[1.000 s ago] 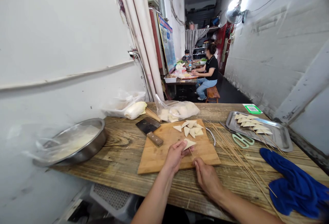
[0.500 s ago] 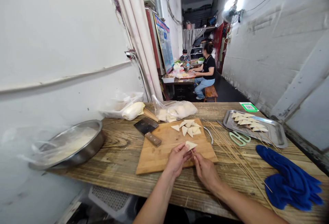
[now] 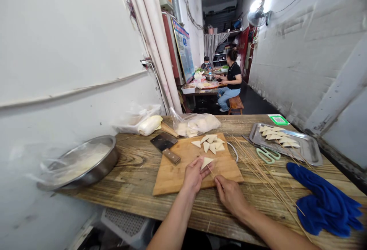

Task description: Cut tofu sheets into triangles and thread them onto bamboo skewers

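Note:
Over the wooden cutting board, my left hand grips a pale triangular slice between thumb and fingers. A thin wooden skewer runs into the slice from below, and its tip appears to show past the far side. My right hand pinches the skewer's lower part, to the right of the slice. Several more triangular slices lie loosely piled at the board's back. A cleaver rests across the board's left edge, its dark blade pointing away.
Loose skewers fan out right of the board, near green-handled scissors. A metal tray holds skewered slices. A blue cloth lies at front right. Bagged food is behind, a steel basin at left. Two people sit farther back.
Slice and left hand have shifted slightly left, and the right hand has drawn a little lower down the skewer. More bare skewer shows between the hands.

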The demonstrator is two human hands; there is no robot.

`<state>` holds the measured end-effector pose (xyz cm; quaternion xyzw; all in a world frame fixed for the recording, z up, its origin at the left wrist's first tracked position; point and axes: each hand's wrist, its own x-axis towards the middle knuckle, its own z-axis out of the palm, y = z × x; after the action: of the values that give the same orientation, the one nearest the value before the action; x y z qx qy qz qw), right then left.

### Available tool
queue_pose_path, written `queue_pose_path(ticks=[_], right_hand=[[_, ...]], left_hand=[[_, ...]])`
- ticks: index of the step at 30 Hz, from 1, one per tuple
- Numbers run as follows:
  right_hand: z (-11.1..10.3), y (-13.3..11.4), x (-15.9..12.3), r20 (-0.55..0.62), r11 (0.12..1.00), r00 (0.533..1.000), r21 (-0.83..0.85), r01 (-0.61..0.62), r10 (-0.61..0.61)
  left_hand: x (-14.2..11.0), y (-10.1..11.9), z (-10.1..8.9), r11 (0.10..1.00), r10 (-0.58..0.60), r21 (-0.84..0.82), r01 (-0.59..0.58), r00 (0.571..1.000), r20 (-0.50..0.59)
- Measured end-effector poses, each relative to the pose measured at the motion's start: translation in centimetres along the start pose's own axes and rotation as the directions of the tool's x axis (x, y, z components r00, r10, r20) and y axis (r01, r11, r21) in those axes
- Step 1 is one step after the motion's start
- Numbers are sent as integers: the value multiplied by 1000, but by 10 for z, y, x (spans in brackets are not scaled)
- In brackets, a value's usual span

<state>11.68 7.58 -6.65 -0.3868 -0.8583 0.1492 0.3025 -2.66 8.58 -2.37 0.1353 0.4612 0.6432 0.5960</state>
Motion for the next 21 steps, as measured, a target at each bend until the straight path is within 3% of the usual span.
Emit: queue_pose_path(ticks=[11, 17, 19, 20, 21], right_hand=[[-1, 6, 3, -58, 994, 997, 96, -43, 49], [-7, 13, 10, -99, 989, 989, 109, -100, 111], [-10, 16, 13, -136, 985, 980, 112, -132, 147], [-11, 18, 14, -153, 982, 973, 107, -155, 170], [-12, 19, 15, -168, 979, 967, 102, -178, 193]], left_hand=[[-9, -21, 13, 999, -26, 30, 23, 997, 75], [3, -18, 13, 990, -47, 139, 18, 978, 205], [16, -9, 10, 954, 84, 268, -132, 979, 185], [25, -3, 9, 895, 213, 369, -251, 967, 140], [35, 3, 8, 785, 347, 496, -371, 927, 143]])
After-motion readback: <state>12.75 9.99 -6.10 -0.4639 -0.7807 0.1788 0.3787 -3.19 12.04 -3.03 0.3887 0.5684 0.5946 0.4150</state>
